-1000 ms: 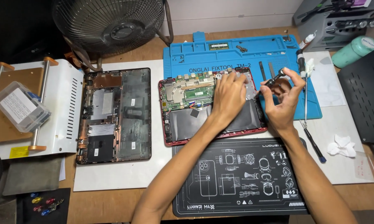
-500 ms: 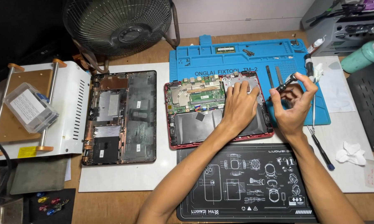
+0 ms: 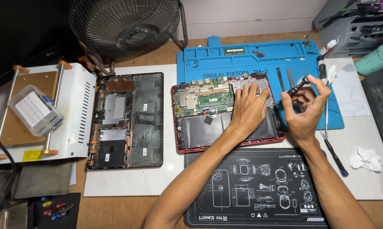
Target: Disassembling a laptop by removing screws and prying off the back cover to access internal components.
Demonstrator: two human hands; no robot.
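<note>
While pressed flat on the opened laptop (image 3: 225, 112), left hand (image 3: 249, 111) with fingers spread over the upper right corner of the exposed board, palm on the dark battery panel; gripping nothing, just bearing down. Just right of the laptop, right hand (image 3: 304, 108) raised off the blue repair mat (image 3: 251, 57), thumb and fingertips pinched shut on a small dark screwdriver (image 3: 297, 86). Long axis of that tool slanted, pale cap up and away from the laptop, tip end down and toward the laptop's right edge; the very tip hidden behind the fingers, so contact with anything cannot be told. Laptop lying to the left of the grip, right hand the nearer one to that edge, left hand already on it. Left of the laptop, well apart, a detached bottom cover (image 3: 128, 121). Below the laptop, touching its near edge, a black printed mat (image 3: 251, 191). Right of the laptop, beyond the hand, a long blue-tipped tool (image 3: 336, 157) and crumpled white tissue (image 3: 363, 159).
</note>
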